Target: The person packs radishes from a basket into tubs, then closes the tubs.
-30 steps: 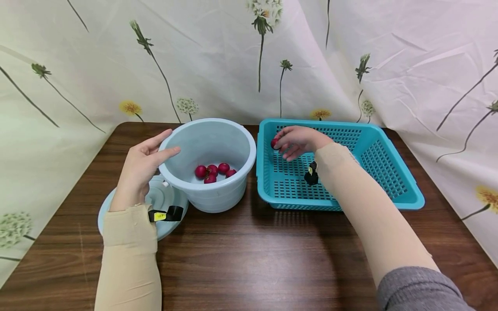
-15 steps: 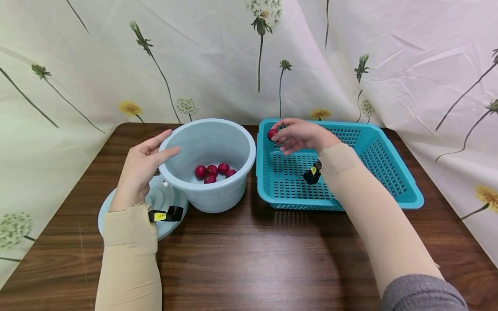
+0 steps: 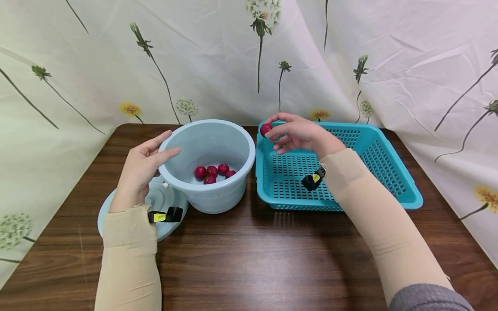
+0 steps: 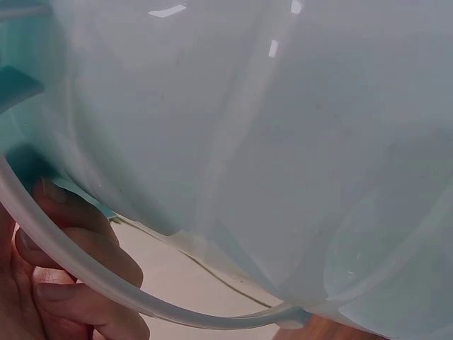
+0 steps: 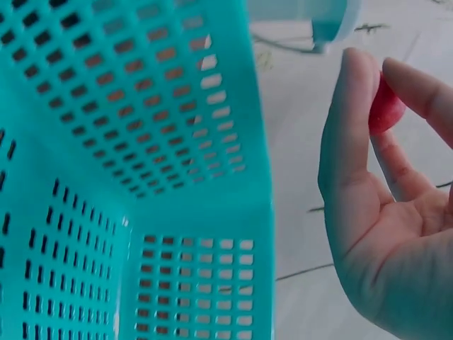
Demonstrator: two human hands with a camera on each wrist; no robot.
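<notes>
My left hand (image 3: 141,166) grips the left rim of a pale blue plastic tub (image 3: 215,198), tilted slightly toward me. In the left wrist view several curled fingers (image 4: 92,297) lie behind the tub's curved handle (image 4: 92,273). Several small round red radishes (image 3: 200,172) lie together on the tub's floor. My right hand (image 3: 299,134) pinches one red radish (image 3: 266,130) between thumb and fingertips, above the back left corner of a turquoise basket (image 3: 303,203). The right wrist view shows that radish (image 5: 386,110) partly hidden by the fingers, beside the basket's slotted wall (image 5: 141,85).
A round pale blue lid (image 3: 167,198) lies on the brown wooden table (image 3: 249,259), partly under my left forearm and the tub. Tub and basket stand close together. A white flower-printed cloth (image 3: 218,56) hangs right behind them.
My right hand has lifted the radish from inside the basket and carried it up and left, over the rim near the tub. My left hand and the tub have stayed put.
</notes>
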